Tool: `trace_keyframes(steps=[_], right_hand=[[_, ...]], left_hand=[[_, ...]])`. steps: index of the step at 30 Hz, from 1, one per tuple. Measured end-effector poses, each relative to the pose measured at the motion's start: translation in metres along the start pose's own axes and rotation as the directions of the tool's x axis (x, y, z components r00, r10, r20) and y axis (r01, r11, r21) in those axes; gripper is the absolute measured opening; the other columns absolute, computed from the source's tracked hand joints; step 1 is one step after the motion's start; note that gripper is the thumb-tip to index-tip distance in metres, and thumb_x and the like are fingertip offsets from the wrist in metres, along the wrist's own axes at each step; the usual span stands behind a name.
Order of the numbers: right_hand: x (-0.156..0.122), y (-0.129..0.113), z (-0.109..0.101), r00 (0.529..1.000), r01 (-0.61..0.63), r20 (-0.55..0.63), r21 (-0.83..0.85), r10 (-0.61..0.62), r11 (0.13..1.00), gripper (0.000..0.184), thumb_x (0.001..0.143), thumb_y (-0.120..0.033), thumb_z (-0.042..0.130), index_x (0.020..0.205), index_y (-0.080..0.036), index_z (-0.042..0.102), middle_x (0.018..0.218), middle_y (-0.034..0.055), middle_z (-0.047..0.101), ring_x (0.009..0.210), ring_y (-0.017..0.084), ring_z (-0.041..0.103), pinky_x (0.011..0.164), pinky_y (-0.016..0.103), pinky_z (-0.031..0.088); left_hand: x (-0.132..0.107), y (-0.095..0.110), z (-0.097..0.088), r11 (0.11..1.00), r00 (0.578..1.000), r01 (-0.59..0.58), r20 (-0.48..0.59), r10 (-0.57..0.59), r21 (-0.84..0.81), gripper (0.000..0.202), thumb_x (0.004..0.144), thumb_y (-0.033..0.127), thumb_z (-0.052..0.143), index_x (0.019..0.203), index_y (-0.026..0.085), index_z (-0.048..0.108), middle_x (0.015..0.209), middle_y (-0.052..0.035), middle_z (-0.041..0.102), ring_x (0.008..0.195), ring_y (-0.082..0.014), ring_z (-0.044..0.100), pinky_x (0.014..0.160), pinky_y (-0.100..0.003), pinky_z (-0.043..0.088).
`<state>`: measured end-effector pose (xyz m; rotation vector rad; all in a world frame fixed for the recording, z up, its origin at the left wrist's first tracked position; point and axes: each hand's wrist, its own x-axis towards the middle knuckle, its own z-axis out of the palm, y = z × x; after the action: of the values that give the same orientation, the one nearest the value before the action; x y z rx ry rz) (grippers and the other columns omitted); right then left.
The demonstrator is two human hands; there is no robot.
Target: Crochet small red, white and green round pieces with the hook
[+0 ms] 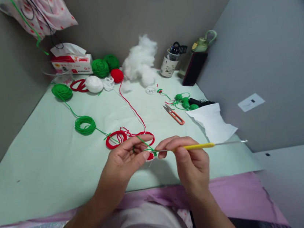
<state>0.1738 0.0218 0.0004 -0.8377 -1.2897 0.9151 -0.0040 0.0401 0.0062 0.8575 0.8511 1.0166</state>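
Between the thumb and fingers of my left hand [128,157] is pinched a small crochet piece [150,156] in red, white and green. A green strand of yarn [144,141] runs over my left forefinger to the piece. My right hand [189,157] is closed round a crochet hook [200,146] with a yellow handle and metal ends. The hook's left tip meets the green edge of the piece; its other end points right. Just beyond my left hand lie loops of red yarn [115,140] on the table.
A green yarn coil [85,125] and green ball [62,91] lie left. Orange thread snips [174,115], green crocheted bits [185,103] and white paper [212,121] lie right. Along the back are a tissue box [72,64], yarn balls, white stuffing [141,61], a cup [168,64] and a phone [194,68].
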Motion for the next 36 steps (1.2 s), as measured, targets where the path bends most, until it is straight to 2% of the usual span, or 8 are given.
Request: trace_keyframes(steps=[10, 14, 17, 20, 23, 25, 32, 36], right_hand=[[-0.004, -0.003, -0.001, 0.966, 0.250, 0.140, -0.312, -0.216, 0.916, 0.023, 0.106, -0.016, 0.052, 0.115, -0.025, 0.072, 0.102, 0.0063, 0.079, 0.098, 0.021, 0.074, 0.083, 0.038, 0.062], [-0.008, 0.001, 0.002, 0.878, 0.476, 0.307, -0.641, -0.368, 0.602, 0.026, 0.102, -0.012, 0.059, 0.123, -0.024, 0.070, 0.109, 0.0092, 0.077, 0.099, 0.021, 0.075, 0.082, 0.035, 0.064], [-0.014, 0.006, 0.005, 0.819, 0.549, 0.362, -0.718, -0.446, 0.427, 0.036, 0.097, -0.006, 0.064, 0.127, -0.026, 0.071, 0.108, 0.0085, 0.076, 0.101, 0.022, 0.075, 0.082, 0.034, 0.064], [-0.015, 0.006, 0.005, 0.891, 0.434, 0.188, -0.620, -0.412, 0.654, 0.034, 0.101, -0.009, 0.058, 0.127, -0.027, 0.071, 0.105, 0.0079, 0.075, 0.096, 0.022, 0.073, 0.078, 0.036, 0.063], [-0.009, 0.001, 0.006, 0.975, 0.194, -0.044, -0.308, -0.217, 0.931, 0.025, 0.105, -0.017, 0.053, 0.112, -0.026, 0.075, 0.093, 0.0061, 0.073, 0.081, 0.020, 0.069, 0.068, 0.035, 0.060], [-0.004, -0.001, 0.007, 0.990, 0.095, -0.093, -0.112, -0.106, 0.989, 0.023, 0.106, -0.021, 0.055, 0.104, -0.026, 0.077, 0.089, 0.0050, 0.072, 0.076, 0.019, 0.066, 0.063, 0.032, 0.057], [-0.005, 0.006, 0.013, 0.990, 0.129, -0.023, -0.252, -0.139, 0.959, 0.027, 0.104, -0.014, 0.057, 0.114, -0.029, 0.077, 0.097, 0.0043, 0.076, 0.086, 0.019, 0.071, 0.072, 0.033, 0.059], [-0.013, 0.008, 0.010, 0.933, 0.357, 0.174, -0.576, -0.316, 0.735, 0.038, 0.097, -0.012, 0.067, 0.129, -0.033, 0.075, 0.108, 0.0065, 0.075, 0.096, 0.022, 0.073, 0.077, 0.034, 0.061]], left_hand=[[0.001, 0.003, 0.004, 0.983, 0.992, -0.102, -0.063, 0.113, 0.155, 0.027, 0.086, 0.023, 0.083, 0.112, 0.029, 0.083, 0.085, 0.0010, 0.067, 0.084, -0.0143, 0.061, 0.080, -0.024, 0.051], [0.000, -0.002, 0.010, 0.991, 0.987, -0.117, -0.100, 0.123, 0.067, 0.041, 0.083, 0.021, 0.086, 0.123, 0.028, 0.079, 0.083, 0.0022, 0.064, 0.079, -0.0125, 0.059, 0.076, -0.022, 0.051], [0.000, -0.002, 0.012, 0.989, 0.998, 0.019, -0.056, -0.028, -0.147, 0.049, 0.079, 0.026, 0.089, 0.126, 0.024, 0.077, 0.082, 0.0013, 0.064, 0.077, -0.0122, 0.059, 0.073, -0.022, 0.050], [0.002, 0.001, 0.010, 0.929, 0.978, 0.205, 0.037, -0.204, -0.307, 0.046, 0.079, 0.030, 0.089, 0.123, 0.020, 0.079, 0.083, -0.0016, 0.066, 0.075, -0.0119, 0.058, 0.070, -0.021, 0.049], [0.003, 0.003, 0.007, 0.946, 0.985, 0.165, 0.003, -0.171, -0.280, 0.041, 0.079, 0.027, 0.089, 0.118, 0.021, 0.082, 0.087, -0.0026, 0.068, 0.075, -0.0107, 0.057, 0.069, -0.019, 0.047], [0.002, 0.002, 0.007, 0.969, 0.994, 0.105, -0.009, -0.110, -0.223, 0.041, 0.080, 0.026, 0.088, 0.120, 0.024, 0.081, 0.089, -0.0019, 0.067, 0.081, -0.0124, 0.059, 0.075, -0.020, 0.048], [0.002, -0.002, 0.009, 0.993, 1.000, 0.010, -0.022, -0.012, -0.115, 0.041, 0.082, 0.027, 0.089, 0.122, 0.030, 0.080, 0.087, 0.0004, 0.065, 0.086, -0.0138, 0.060, 0.080, -0.022, 0.052], [0.004, -0.004, 0.011, 0.973, 0.999, 0.034, -0.031, -0.043, -0.229, 0.044, 0.077, 0.029, 0.094, 0.119, 0.028, 0.081, 0.084, 0.0015, 0.066, 0.081, -0.0113, 0.060, 0.074, -0.019, 0.050]])
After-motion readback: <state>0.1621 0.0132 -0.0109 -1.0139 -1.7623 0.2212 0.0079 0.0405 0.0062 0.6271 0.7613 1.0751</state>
